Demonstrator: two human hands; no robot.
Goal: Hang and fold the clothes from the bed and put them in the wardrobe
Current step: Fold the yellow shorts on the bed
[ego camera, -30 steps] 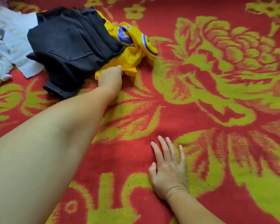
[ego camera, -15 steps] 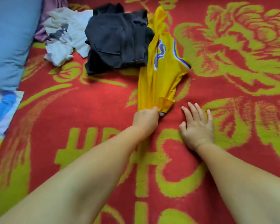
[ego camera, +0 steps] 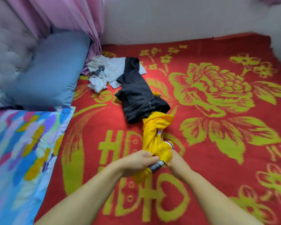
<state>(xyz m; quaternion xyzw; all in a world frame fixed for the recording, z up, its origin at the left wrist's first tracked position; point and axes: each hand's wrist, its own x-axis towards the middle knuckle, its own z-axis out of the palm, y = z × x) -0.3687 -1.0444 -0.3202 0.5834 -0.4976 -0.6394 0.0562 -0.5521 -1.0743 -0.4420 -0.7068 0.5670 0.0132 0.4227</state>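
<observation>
- Yellow jersey (ego camera: 154, 137) lies bunched on the bed (ego camera: 217, 159), nearest; left hand (ego camera: 136, 163) and right hand (ego camera: 175, 159) have their fingers clamped on its near end.
- It looks light, soft and slippery; holding it by the hem or shoulders should spread it.
- Its far end sits under 1 black garment (ego camera: 136, 96).
- Beyond lies 1 white garment (ego camera: 104, 72), making 3 visible pieces.

A bunched yellow jersey (ego camera: 152, 137) stretches away beyond the grip; black trousers (ego camera: 136, 95) overlap its far end, a crumpled white shirt (ego camera: 104, 72) farther left.
</observation>
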